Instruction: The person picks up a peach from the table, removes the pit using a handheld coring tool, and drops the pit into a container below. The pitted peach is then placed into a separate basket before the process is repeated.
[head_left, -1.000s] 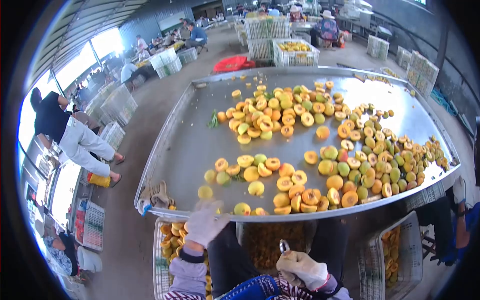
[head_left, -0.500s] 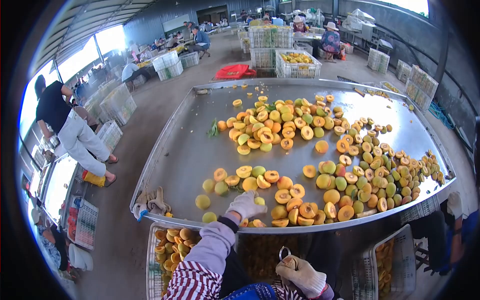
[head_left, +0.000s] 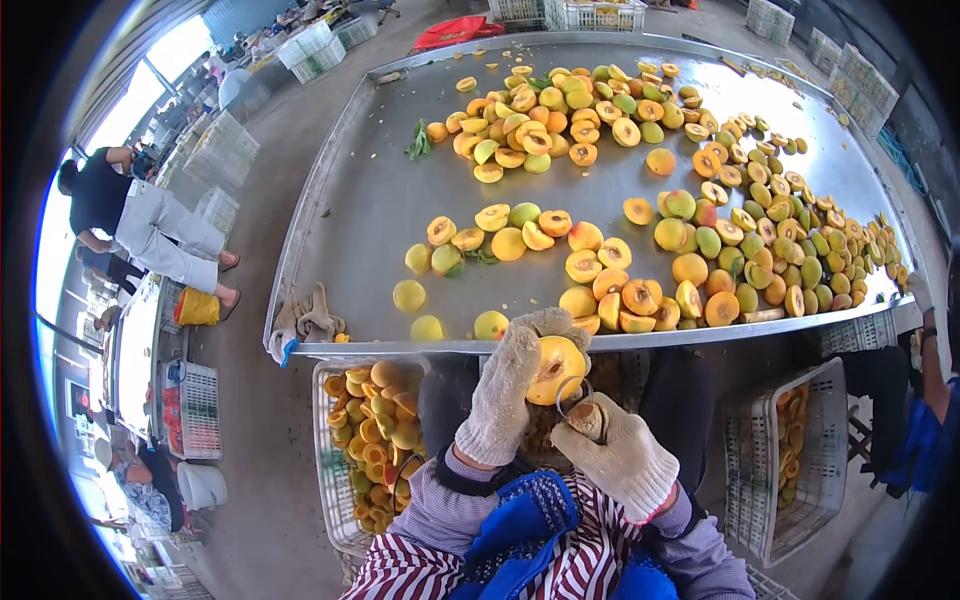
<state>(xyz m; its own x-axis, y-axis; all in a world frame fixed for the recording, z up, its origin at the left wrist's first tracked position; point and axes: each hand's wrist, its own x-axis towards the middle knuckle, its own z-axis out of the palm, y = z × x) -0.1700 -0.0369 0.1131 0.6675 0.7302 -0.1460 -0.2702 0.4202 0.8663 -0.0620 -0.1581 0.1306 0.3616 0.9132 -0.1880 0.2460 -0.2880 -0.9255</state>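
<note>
A halved yellow fruit (head_left: 557,372) is held cut side up in my left hand (head_left: 508,385), which wears a pale knitted glove. My right hand (head_left: 622,455), gloved too, grips the wooden handle of a ring-shaped metal tool (head_left: 587,420). The tool's ring touches the cut face of the fruit. Both hands are close together just below the near edge of a metal table (head_left: 370,240), where whole and halved fruits (head_left: 530,115) lie in heaps.
A crate of fruit halves (head_left: 375,440) stands below the table at left, another crate (head_left: 785,460) at right. Gloves (head_left: 308,315) lie on the table's near left corner. A person (head_left: 140,215) stands far left; a co-worker's arm (head_left: 932,350) reaches in at right.
My left hand has come back from the table with a fruit and now meets the ring tool in my right hand. The view has tilted downward.
</note>
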